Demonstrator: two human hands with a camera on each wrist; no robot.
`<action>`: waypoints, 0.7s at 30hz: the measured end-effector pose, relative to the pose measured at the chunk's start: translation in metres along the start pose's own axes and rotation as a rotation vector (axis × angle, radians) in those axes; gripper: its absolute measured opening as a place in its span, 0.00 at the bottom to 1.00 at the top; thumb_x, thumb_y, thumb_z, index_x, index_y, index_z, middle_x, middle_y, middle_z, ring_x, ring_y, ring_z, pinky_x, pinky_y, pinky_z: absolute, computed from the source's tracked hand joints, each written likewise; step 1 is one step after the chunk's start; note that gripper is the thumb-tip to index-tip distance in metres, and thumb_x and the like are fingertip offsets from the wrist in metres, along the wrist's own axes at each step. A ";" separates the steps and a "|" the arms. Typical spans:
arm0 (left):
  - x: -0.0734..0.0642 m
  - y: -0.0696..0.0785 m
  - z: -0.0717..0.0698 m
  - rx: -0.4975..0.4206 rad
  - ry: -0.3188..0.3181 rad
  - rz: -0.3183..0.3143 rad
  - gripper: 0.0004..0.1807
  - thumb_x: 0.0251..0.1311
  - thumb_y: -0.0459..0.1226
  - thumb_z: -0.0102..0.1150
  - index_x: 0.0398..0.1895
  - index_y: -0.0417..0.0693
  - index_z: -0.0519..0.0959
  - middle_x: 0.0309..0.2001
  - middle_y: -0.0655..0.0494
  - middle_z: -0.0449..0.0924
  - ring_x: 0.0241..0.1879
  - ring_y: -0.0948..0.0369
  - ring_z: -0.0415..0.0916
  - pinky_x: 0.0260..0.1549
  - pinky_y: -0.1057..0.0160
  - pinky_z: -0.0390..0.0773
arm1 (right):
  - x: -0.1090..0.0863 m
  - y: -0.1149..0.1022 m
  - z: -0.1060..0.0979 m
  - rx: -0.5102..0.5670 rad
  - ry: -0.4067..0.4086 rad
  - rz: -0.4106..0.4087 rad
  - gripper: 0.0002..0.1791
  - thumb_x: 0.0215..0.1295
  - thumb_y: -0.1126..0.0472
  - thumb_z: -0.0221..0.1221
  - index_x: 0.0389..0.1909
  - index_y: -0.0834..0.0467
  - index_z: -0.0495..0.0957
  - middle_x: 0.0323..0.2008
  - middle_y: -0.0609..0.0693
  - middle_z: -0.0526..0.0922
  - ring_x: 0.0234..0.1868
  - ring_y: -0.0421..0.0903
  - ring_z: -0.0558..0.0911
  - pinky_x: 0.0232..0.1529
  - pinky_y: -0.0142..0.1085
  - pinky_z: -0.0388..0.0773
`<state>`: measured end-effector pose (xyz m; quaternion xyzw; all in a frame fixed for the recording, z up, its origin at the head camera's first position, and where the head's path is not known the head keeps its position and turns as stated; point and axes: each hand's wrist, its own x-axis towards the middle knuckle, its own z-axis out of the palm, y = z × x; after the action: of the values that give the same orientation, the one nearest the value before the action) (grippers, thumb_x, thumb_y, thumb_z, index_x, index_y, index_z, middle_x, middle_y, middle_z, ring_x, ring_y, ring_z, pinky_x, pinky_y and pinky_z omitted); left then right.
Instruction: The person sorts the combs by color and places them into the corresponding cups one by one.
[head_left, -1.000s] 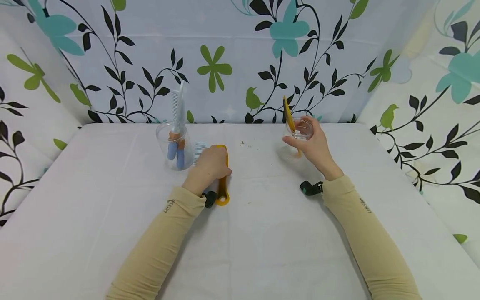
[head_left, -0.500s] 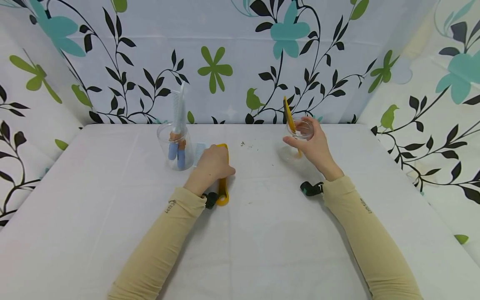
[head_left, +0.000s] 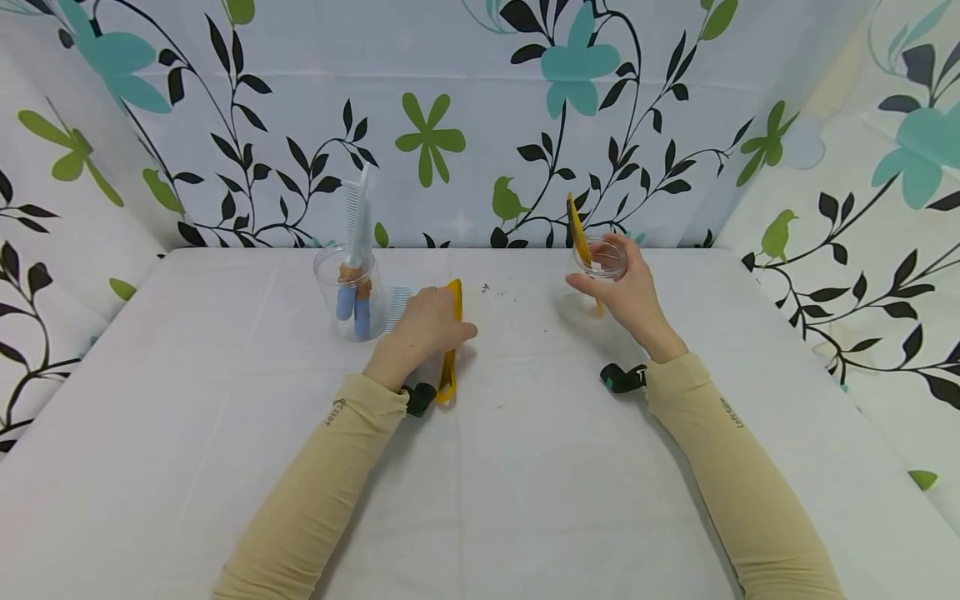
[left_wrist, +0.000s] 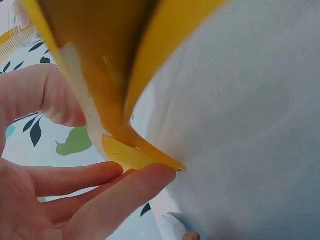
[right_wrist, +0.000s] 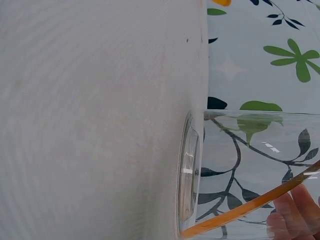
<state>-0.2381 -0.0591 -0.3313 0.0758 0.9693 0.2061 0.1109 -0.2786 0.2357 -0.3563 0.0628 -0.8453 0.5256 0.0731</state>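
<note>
My left hand (head_left: 426, 323) pinches a yellow comb (head_left: 452, 358) with a hole at the handle's end; its teeth do not show. In the left wrist view its amber handle (left_wrist: 105, 75) fills the top, and the fingertips (left_wrist: 150, 175) hold its far end. Beside that hand, a pale blue comb (head_left: 398, 305) lies partly hidden on the table. My right hand (head_left: 632, 292) grips a clear cup (head_left: 613, 268), fingers round its far side. A second yellow comb (head_left: 577, 232) leans upright inside it; in the right wrist view its narrow orange handle (right_wrist: 250, 205) slants through the cup.
At the back left stands another clear cup (head_left: 324, 275) holding pale combs (head_left: 356, 218) with blue and brown handles. Small dark specks (head_left: 504, 293) dot the white table (head_left: 525, 467). A patterned cloth (head_left: 480, 125) hangs behind.
My left hand has shifted slightly right. The yellow comb in it has turned from flat towards its edge, its far end rising. The right hand and its cup stay put.
</note>
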 end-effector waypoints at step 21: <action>-0.005 -0.003 -0.011 -0.026 0.009 -0.022 0.16 0.62 0.40 0.54 0.43 0.33 0.72 0.31 0.45 0.75 0.26 0.54 0.74 0.19 0.65 0.72 | -0.003 -0.005 0.000 0.004 -0.006 0.004 0.48 0.57 0.48 0.72 0.73 0.53 0.56 0.66 0.51 0.72 0.69 0.49 0.68 0.71 0.50 0.64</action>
<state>-0.2366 -0.0670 -0.3218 0.0627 0.9678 0.2179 0.1097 -0.2744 0.2340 -0.3524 0.0627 -0.8446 0.5272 0.0694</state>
